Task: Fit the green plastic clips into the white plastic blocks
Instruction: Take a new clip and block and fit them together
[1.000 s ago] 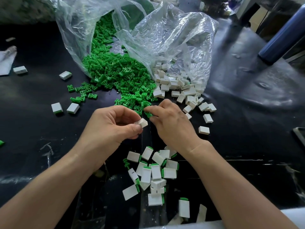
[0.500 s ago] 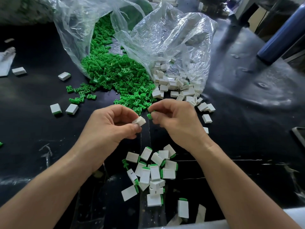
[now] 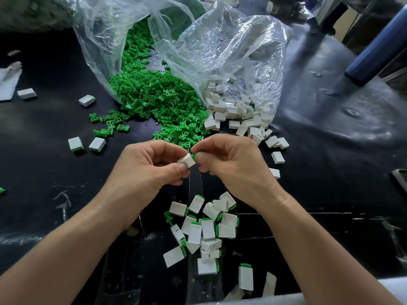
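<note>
My left hand (image 3: 149, 167) pinches the white block (image 3: 186, 161), my right hand (image 3: 231, 166) pinches the green clip (image 3: 194, 155) just right of it, touching its end, so the push likely goes leftward.

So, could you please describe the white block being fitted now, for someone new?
Below the clear bags spilling parts, the left hand meets the right hand. The white block sits pinched in the left, the only one off the table.

Black glossy worktop (image 3: 330, 194), scuffed and streaked pale near the front. Soft glare across its right side. Dark blue cylinder (image 3: 374, 46) far right.
</note>
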Motion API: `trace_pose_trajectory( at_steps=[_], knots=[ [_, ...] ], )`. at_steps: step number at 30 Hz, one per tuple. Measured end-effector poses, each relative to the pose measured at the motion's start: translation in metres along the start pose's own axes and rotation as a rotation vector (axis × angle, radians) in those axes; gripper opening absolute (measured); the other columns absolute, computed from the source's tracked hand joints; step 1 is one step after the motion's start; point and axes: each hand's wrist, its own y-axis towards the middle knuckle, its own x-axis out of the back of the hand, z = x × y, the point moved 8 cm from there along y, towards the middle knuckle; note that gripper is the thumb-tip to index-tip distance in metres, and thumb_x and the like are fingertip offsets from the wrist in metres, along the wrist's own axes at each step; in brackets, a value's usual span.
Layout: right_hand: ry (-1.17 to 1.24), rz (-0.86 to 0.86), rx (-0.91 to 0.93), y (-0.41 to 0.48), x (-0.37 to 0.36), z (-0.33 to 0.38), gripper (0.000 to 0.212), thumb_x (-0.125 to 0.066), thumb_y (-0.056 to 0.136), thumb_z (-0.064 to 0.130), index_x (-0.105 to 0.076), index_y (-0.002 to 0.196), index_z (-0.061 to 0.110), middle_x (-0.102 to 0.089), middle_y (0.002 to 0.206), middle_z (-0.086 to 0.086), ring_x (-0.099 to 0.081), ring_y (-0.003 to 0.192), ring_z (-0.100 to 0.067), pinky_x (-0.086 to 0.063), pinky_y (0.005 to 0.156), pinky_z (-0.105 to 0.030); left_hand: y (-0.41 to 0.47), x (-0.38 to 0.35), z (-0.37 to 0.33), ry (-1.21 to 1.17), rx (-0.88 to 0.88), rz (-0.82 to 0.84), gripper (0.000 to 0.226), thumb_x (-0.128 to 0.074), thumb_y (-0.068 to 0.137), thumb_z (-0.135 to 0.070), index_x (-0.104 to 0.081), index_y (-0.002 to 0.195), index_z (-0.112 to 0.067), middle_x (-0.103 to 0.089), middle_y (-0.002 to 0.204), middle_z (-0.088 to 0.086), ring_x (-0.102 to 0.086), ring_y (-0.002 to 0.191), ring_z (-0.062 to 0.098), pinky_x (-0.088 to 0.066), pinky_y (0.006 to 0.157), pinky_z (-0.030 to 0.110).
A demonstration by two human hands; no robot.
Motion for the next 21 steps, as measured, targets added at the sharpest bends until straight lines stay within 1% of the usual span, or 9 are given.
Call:
trace_pose_trajectory(
  at_steps=[2,5,9,10,12,14,16,18,21],
  knots=[
    [0.002,0.013,-0.004,0.0,-0.001,0.0,0.026,-0.064,0.083,0.008,-0.063,0.074,0.033,-0.063,0.062,0.005,-0.06,0.062,-0.007,-0.052,0.068,-0.029,0.0,0.001,0.0,0.003,-0.005,-0.005,0.014,-0.068,0.075,0.003,-0.068,0.075,-0.01,-0.071,0.065,0.005,-0.066,0.059,0.01,-0.052,0.052,0.016],
    [0.012,0.032,-0.028,0.0,-0.002,-0.003,0.025,-0.063,0.084,0.01,-0.063,0.075,0.032,-0.064,0.065,0.004,-0.061,0.062,-0.006,-0.049,0.066,-0.024,0.001,0.002,-0.002,0.004,-0.024,-0.012,0.016,-0.069,0.073,0.003,-0.07,0.073,-0.013,-0.07,0.064,0.005,-0.064,0.057,0.009,-0.051,0.05,0.015],
    [-0.039,0.102,-0.106,-0.002,-0.009,-0.008,0.019,-0.057,0.089,0.015,-0.062,0.074,0.025,-0.063,0.062,0.007,-0.059,0.057,-0.004,-0.048,0.059,-0.019,0.001,0.003,-0.004,-0.007,-0.042,-0.018,0.018,-0.07,0.069,0.002,-0.071,0.07,-0.016,-0.07,0.063,0.003,-0.062,0.055,0.008,-0.05,0.049,0.015],
    [-0.065,0.117,-0.112,-0.003,-0.01,-0.009,0.017,-0.056,0.09,0.017,-0.062,0.075,0.022,-0.062,0.062,0.007,-0.059,0.057,-0.005,-0.05,0.06,-0.022,0.002,0.004,-0.004,-0.006,-0.045,-0.022,0.018,-0.07,0.07,0.002,-0.071,0.071,-0.016,-0.07,0.063,0.002,-0.061,0.054,0.007,-0.05,0.049,0.015],
    [-0.106,0.132,-0.104,-0.004,-0.011,-0.007,0.015,-0.053,0.092,0.019,-0.061,0.079,0.016,-0.062,0.064,0.006,-0.06,0.061,-0.01,-0.054,0.067,-0.032,0.002,0.004,-0.003,-0.001,-0.047,-0.029,0.017,-0.07,0.07,0.001,-0.071,0.073,-0.015,-0.07,0.063,0.001,-0.06,0.053,0.005,-0.049,0.049,0.014],
    [-0.118,0.14,-0.083,-0.005,-0.012,-0.003,0.017,-0.051,0.093,0.019,-0.059,0.079,0.014,-0.062,0.067,0.003,-0.06,0.066,-0.016,-0.052,0.072,-0.041,0.002,0.003,-0.001,-0.015,-0.027,-0.018,0.011,-0.071,0.067,-0.006,-0.07,0.076,-0.014,-0.071,0.065,0.002,-0.061,0.053,0.005,-0.049,0.05,0.013],
    [-0.128,0.144,-0.055,-0.006,-0.013,0.001,0.018,-0.048,0.094,0.017,-0.058,0.08,0.012,-0.062,0.069,0.001,-0.059,0.068,-0.02,-0.05,0.071,-0.044,0.002,-0.001,0.002,-0.051,0.007,0.019,0.012,-0.069,0.063,-0.014,-0.07,0.075,-0.01,-0.071,0.067,0.008,-0.064,0.056,0.009,-0.05,0.051,0.014],
    [-0.15,0.143,-0.029,-0.007,-0.014,0.003,0.019,-0.047,0.094,0.016,-0.057,0.079,0.012,-0.06,0.068,0.003,-0.058,0.069,-0.02,-0.049,0.072,-0.046,0.002,-0.003,0.003,-0.064,0.027,0.045,0.018,-0.067,0.062,-0.017,-0.069,0.076,-0.006,-0.071,0.07,0.013,-0.067,0.058,0.013,-0.052,0.052,0.016],
    [-0.188,0.148,-0.008,-0.007,-0.013,0.006,0.021,-0.047,0.094,0.016,-0.056,0.077,0.009,-0.059,0.065,0.004,-0.057,0.068,-0.02,-0.048,0.071,-0.046,0.001,-0.003,-0.001,-0.026,0.008,0.073,0.022,-0.067,0.061,-0.019,-0.068,0.077,-0.004,-0.071,0.068,0.014,-0.066,0.055,0.015,-0.052,0.049,0.017]
  ],
)
